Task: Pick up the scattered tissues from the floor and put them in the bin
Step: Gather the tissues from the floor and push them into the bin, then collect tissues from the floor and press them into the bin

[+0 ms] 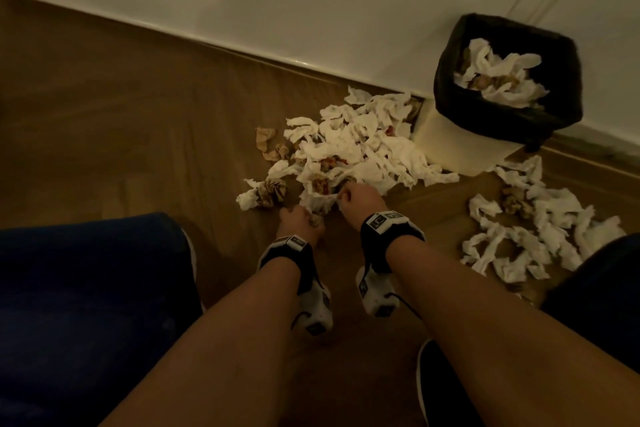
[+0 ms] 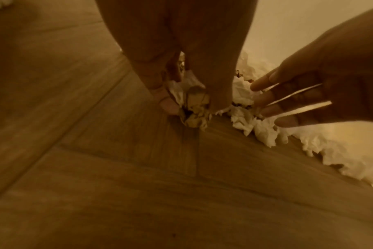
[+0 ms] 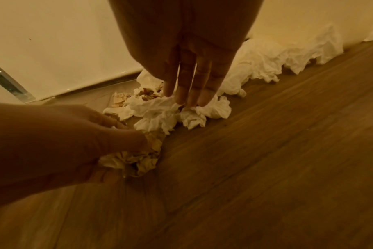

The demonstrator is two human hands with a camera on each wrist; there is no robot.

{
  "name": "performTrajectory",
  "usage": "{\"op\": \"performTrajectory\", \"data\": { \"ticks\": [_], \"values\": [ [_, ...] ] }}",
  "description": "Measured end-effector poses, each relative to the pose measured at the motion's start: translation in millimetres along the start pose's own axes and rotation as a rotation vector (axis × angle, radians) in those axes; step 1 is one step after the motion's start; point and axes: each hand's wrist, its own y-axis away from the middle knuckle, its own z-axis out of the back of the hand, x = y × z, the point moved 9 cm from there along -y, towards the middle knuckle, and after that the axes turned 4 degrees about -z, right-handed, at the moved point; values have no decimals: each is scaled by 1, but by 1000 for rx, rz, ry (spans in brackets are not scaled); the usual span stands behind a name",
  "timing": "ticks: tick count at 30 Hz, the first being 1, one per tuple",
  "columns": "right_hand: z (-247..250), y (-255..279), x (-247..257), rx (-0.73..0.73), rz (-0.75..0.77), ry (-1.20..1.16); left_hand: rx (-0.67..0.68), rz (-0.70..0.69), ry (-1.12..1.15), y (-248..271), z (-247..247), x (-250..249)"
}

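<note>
I log: left hand (image 1: 300,220) gripping a brownish tissue wad (image 2: 195,114) on the floor (image 1: 121,121), right hand (image 1: 360,199) with straight fingers (image 3: 184,94) touching the near edge of the tissue pile (image 1: 360,146), bin (image 1: 450,80) far right.

In the head view the left hand (image 1: 300,220) hides most of the crumpled tissue wad (image 1: 317,218) it closes on, and the right hand's (image 1: 360,199) fingertips are buried in the tissue pile (image 1: 356,149). The bin (image 1: 450,80) is blurred, its black liner covers its walls, and the tissues in it hide its bottom. The second tissue heap (image 1: 530,236) runs under a dark knee at the right edge; both wrist views are smeared and dim
</note>
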Motion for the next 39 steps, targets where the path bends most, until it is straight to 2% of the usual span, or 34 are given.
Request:
{"op": "performTrajectory", "data": {
  "ticks": [4,8,12,17,22,27,33,39],
  "values": [
    [3,1,-4,-23,-8,-35,-46,-13,168,5,-1,-2],
    [13,2,-16,-93,-45,-40,-37,-38,80,5,4,3],
    [12,0,-38,-66,-104,-5,-74,4,167,5,13,17],
    [3,-4,-53,-36,-121,63,-146,-104,225,11,21,10],
    [-13,-9,-48,11,-98,120,-81,-114,85,7,19,14],
    [-26,-15,-53,-18,-219,111,-91,-64,7,3,23,26],
    [-34,-26,-60,-81,-338,69,35,-114,-23,5,8,32],
    [-43,-31,-51,-64,-302,168,-94,-64,167,9,28,38]
  ]
}}
